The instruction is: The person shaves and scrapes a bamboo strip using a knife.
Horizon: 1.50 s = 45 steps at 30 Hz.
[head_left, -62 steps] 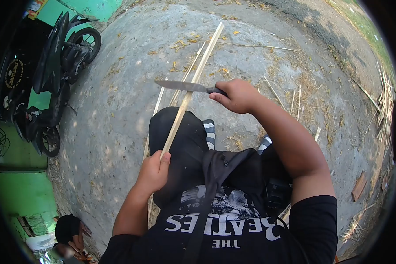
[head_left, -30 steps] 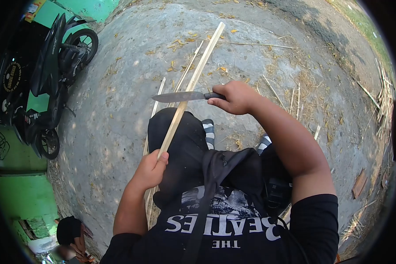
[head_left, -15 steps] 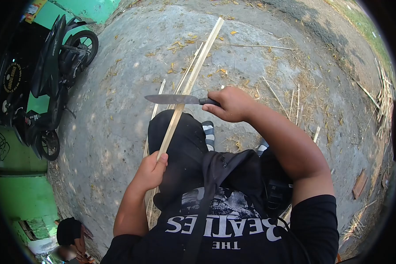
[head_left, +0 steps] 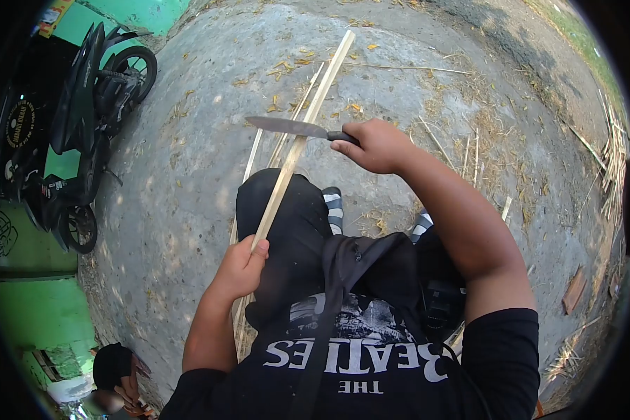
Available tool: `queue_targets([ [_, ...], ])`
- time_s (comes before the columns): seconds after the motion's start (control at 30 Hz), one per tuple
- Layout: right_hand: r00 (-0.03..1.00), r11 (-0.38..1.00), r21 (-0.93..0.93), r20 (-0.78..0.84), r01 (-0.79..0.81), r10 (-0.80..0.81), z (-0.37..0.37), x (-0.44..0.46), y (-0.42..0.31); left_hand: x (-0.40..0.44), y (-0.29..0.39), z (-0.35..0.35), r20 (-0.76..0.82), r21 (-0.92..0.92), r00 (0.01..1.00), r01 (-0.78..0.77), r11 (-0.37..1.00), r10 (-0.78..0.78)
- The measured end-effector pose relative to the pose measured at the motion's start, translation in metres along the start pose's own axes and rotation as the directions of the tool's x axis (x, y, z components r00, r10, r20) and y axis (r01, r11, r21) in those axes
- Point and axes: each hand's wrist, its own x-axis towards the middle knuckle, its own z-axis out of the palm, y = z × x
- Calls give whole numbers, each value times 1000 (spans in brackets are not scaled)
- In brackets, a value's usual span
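My left hand [head_left: 241, 268] is closed round the near end of a long pale strip [head_left: 280, 191], bamboo or wood by its look. The strip slants up and away across my left knee. My right hand [head_left: 376, 145] grips the black handle of a large knife [head_left: 287, 126]. Its dark blade lies crosswise over the strip, beyond my knee, with the tip pointing left. Whether the edge bites into the strip I cannot tell. More thin strips [head_left: 253, 155] lie on the ground beside and behind my left leg.
A motorcycle [head_left: 94, 133] stands at the left by a green wall [head_left: 35, 308]. Another person [head_left: 115, 371] bends at the lower left. A heap of thin sticks [head_left: 612, 164] lies far right, near a brown block [head_left: 574, 291]. Dry leaves and shavings litter the concrete [head_left: 189, 168].
My right hand and the knife have moved away from me along the strip and slightly right, and the blade has tilted. My left hand keeps its hold in nearly the same place.
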Motion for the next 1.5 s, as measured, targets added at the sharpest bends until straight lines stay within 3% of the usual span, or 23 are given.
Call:
queue_targets([
  [0.13, 999, 999, 10, 26, -41, 41, -7, 1, 19, -2, 12, -2, -18, 53, 999, -33, 998, 34],
  [0.2, 992, 994, -20, 59, 111, -110, -2, -5, 4, 2, -1, -2, -6, -10, 1000, 4, 1000, -4],
  [0.27, 982, 994, -35, 161, 103, -96, 8, -9, -17, 3, -2, -2, 16, -42, 1000, 19, 999, -18],
  [0.4, 981, 995, -76, 186, 64, -49, -9, 1, 5, 2, 2, -4, 42, -41, 999, 2, 999, 0],
  [0.5, 987, 995, -8, 128, 100, -98, 7, -3, -6, 3, -4, -9, 98, -189, 990, 119, 975, -102],
  [0.67, 970, 972, -57, 102, 226, -219, 11, -5, -10, 4, -7, -8, 87, -108, 996, 40, 993, -31],
  [0.83, 987, 998, -9, 151, 62, -60, 7, -1, -8, 4, -2, -7, 87, -124, 996, 24, 992, -14],
  [0.97, 975, 988, -25, 166, 155, -148, 11, -8, -21, 3, -8, -7, 75, -93, 997, 35, 995, -28],
  [1.07, 981, 986, -29, 104, 165, -161, 6, 5, 8, 1, -1, -7, 85, -50, 996, 43, 998, -39],
  [1.2, 989, 996, 2, 116, 87, -87, 7, -2, -10, 4, -6, -7, 70, -114, 996, 62, 991, -55],
  [1.33, 972, 984, -52, 178, 168, -156, 6, -9, -21, 3, -4, -8, 70, -69, 997, 30, 997, -26],
  [1.37, 991, 997, -25, 117, 70, -67, 5, 0, -6, 2, -4, -6, 69, -57, 997, 24, 998, -20],
  [1.4, 981, 993, -88, 183, 74, -57, -5, 3, -1, 3, -4, -5, 63, -46, 998, 5, 999, -3],
  [1.5, 990, 997, 9, 118, 75, -75, 7, -2, -10, 3, -6, -6, 52, -84, 998, 47, 995, -43],
])
